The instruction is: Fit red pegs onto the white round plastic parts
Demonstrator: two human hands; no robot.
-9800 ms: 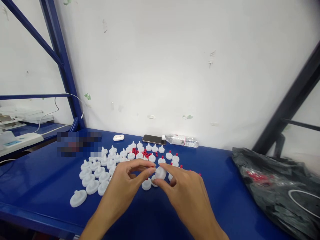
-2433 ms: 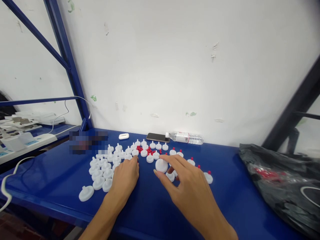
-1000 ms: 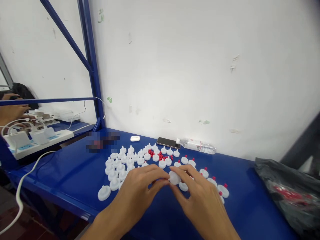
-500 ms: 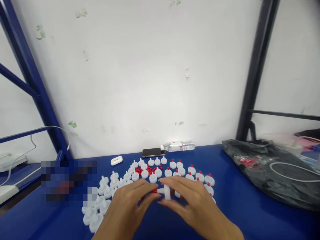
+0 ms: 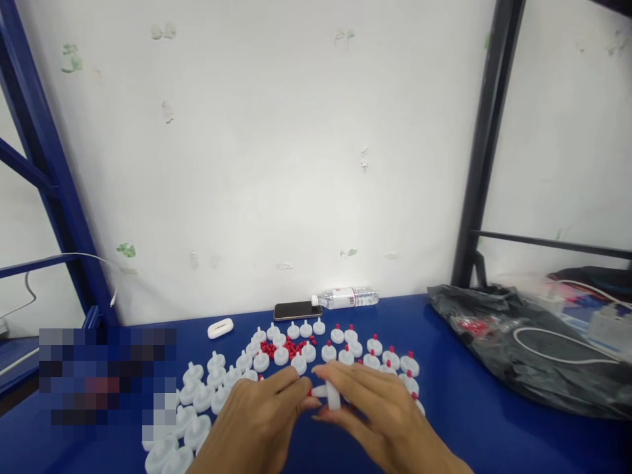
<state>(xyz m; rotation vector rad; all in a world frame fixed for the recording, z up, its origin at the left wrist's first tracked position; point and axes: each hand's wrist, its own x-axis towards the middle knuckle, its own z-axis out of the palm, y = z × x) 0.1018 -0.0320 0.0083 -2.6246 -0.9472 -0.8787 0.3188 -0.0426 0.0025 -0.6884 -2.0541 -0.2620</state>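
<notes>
Pinching white disc part point(image 5: 332, 394), right hand point(image 5: 382, 415) fingers, left hand point(image 5: 257, 421) fingers pinching red cap point(image 5: 309, 392), bare blue shelf point(image 5: 459, 421) rightward.

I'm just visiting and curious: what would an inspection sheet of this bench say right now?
Surface: blue table, bare at the front right.
Job's things: white disc part held on edge between both hands, a red cap at its stem; uncapped white parts at left, red-capped parts at right, loose red caps between.
Clutter: phone, water bottle lying down, small white case, black plastic bag.
Hands: left hand pinches the cap end; right hand grips the disc.
Cables: white cable on the bag; another at left.
Surroundings: white wall, blue frame, dark post.
</notes>
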